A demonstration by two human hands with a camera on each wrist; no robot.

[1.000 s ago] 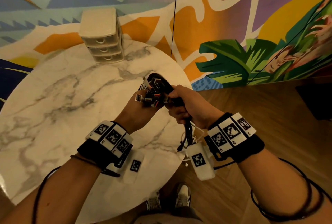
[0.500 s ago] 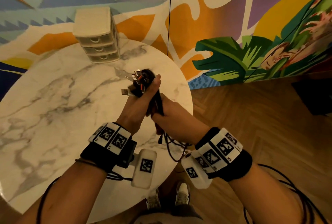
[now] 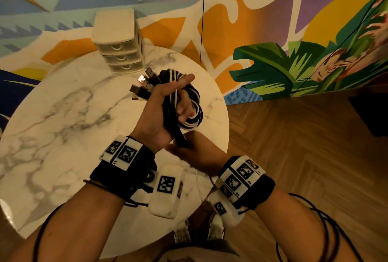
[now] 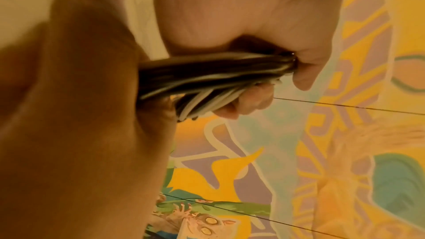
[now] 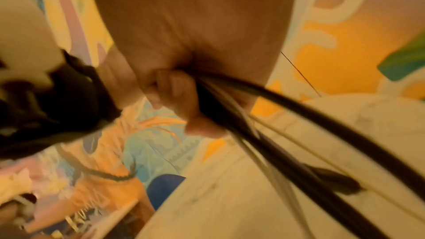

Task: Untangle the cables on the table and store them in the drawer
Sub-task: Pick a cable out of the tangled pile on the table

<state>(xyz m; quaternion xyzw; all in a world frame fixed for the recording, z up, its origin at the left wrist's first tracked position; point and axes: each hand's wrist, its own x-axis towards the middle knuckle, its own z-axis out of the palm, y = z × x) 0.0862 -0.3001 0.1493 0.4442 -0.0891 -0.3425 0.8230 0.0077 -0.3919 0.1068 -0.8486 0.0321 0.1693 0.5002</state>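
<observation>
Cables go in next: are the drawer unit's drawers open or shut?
Shut: all three fronts of the drawer unit sit flush, with none pulled out.

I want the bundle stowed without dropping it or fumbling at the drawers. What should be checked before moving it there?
1. Left hand grips the cable bundle: ok.
2. Right hand holds the bundle's lower end: ok.
3. Plugs gathered at one end: ok.
4. Cables fully untangled: cannot tell.
5. A drawer open on the drawer unit: not ok, all three look closed.
6. Path across the table to the unit: ok.
</observation>
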